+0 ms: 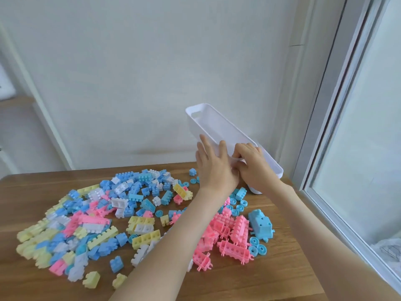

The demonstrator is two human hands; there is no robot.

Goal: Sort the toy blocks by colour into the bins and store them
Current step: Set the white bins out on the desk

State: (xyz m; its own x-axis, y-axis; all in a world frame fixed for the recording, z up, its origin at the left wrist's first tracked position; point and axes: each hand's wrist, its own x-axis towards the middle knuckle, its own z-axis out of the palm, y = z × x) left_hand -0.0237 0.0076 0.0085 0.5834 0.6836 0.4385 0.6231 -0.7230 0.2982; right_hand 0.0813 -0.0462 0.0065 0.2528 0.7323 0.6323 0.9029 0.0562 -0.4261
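Tilting up at the far right corner of the wooden table [271,276], the white bin [219,124] was empty thin plastic: prob. light, stiff, a bit slick, so rim or handle slot = best hold. Its near rim had the right hand [252,165] curled over it; the left hand [213,168] pressed flat-fingered on its side. Unsorted toy blocks [130,213] lay spread on the table.
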